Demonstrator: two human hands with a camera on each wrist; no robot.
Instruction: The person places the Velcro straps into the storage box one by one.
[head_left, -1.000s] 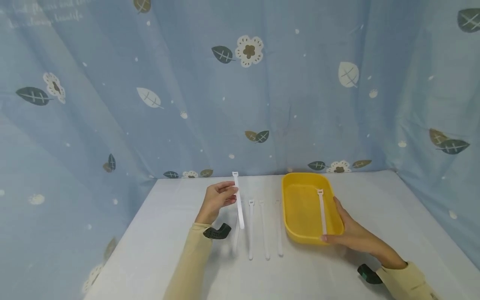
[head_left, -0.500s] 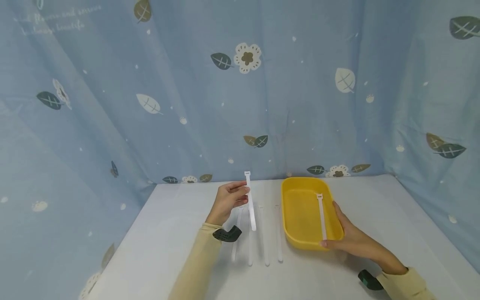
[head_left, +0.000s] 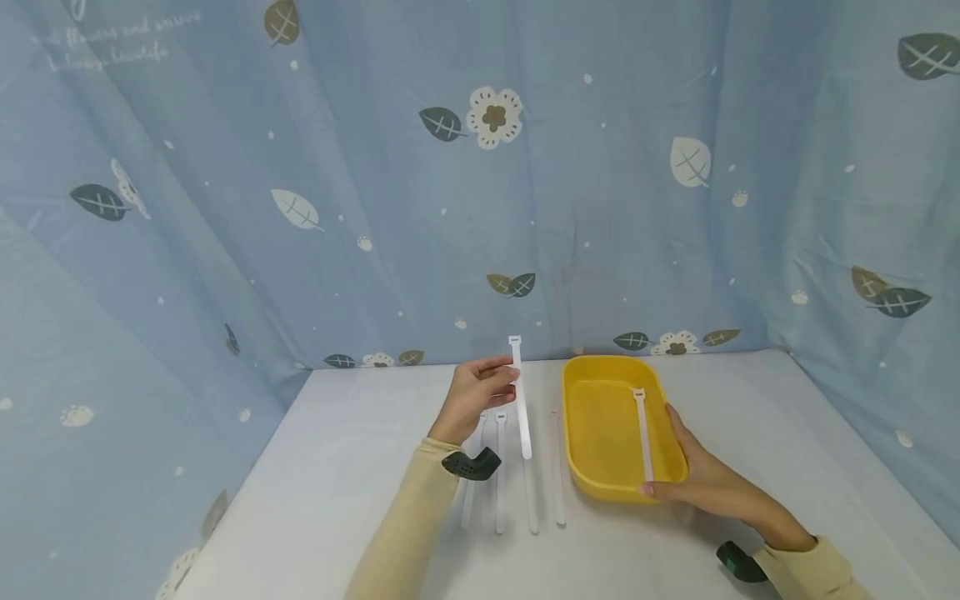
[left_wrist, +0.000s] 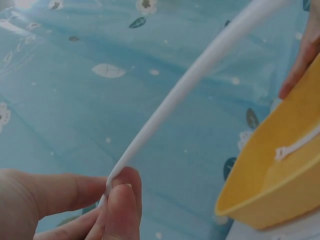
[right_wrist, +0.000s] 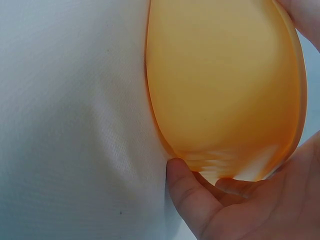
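Observation:
My left hand (head_left: 472, 398) pinches a white cable tie (head_left: 522, 417) with a slotted head, between thumb and fingers. It hangs nearly upright above the table, head at the top, left of the yellow tray (head_left: 611, 490). In the left wrist view, the strap slants up and to the right from my fingertips. A second cable tie (head_left: 643, 435) lies inside the tray, slotted end away from me. My right hand (head_left: 708, 479) grips the tray's near right corner, the thumb at its rim. Part of that grip is hidden by the tray.
Several more white cable ties (head_left: 500, 483) lie side by side on the white table (head_left: 360, 467), beneath and right of my left hand. The rightmost tie (head_left: 559, 479) is close to the tray. A blue patterned curtain (head_left: 375, 167) hangs behind the table.
My left hand has moved right with the cable tie, towards the tray. The right hand and the tray have stayed in place; the head view has tilted slightly.

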